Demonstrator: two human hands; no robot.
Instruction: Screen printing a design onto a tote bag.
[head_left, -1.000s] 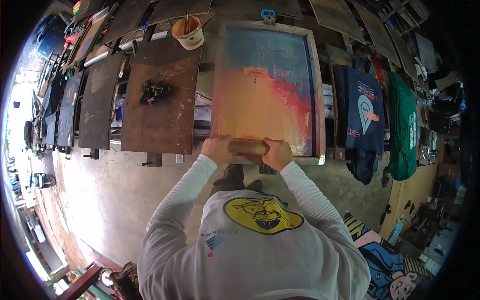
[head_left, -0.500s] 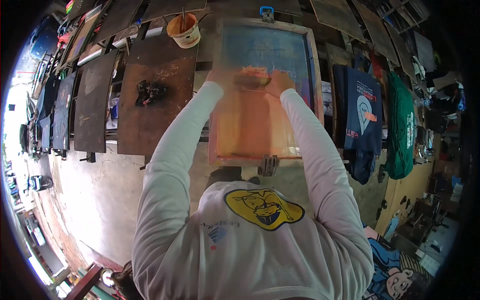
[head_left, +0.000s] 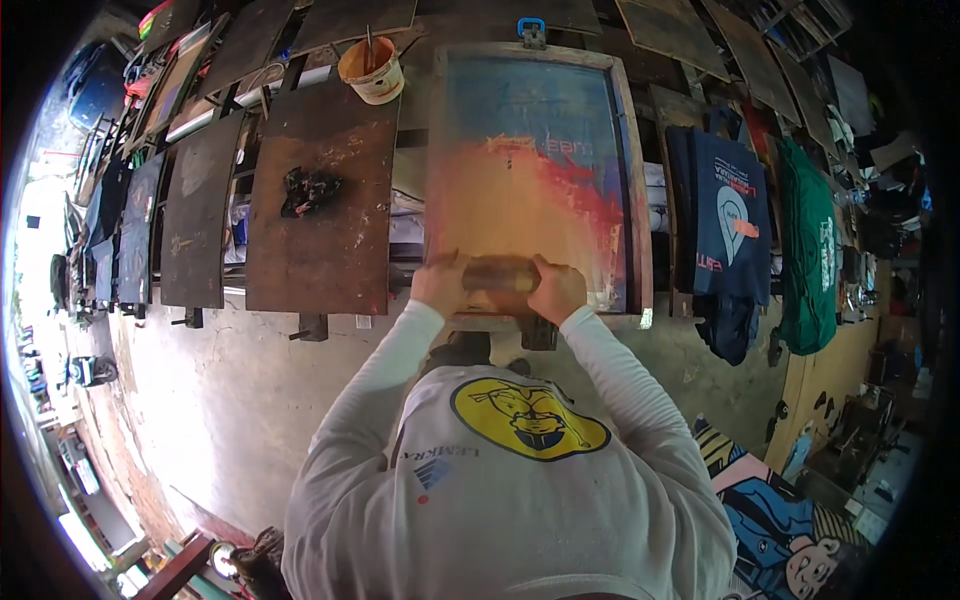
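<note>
Squeegee point(head_left: 501, 274), slightly blurred, stood at the near end of the screen point(head_left: 530, 95), the grip of left hand point(head_left: 440, 283) and right hand point(head_left: 558, 290) closed round its two ends. Uneven pressure between them, I judged, could streak the orange colour point(head_left: 490, 210), and a knock against the wooden rim point(head_left: 636, 200) could shift the screen. Farther off, an orange-stained bucket point(head_left: 380, 88) held a stick point(head_left: 369, 50); how much colour it contained I could not tell.

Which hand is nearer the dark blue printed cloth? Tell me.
Right. The right hand is left of the dark blue printed cloth, at the right end of the squeegee; the left hand is farther left, at the squeegee's left end.
</note>
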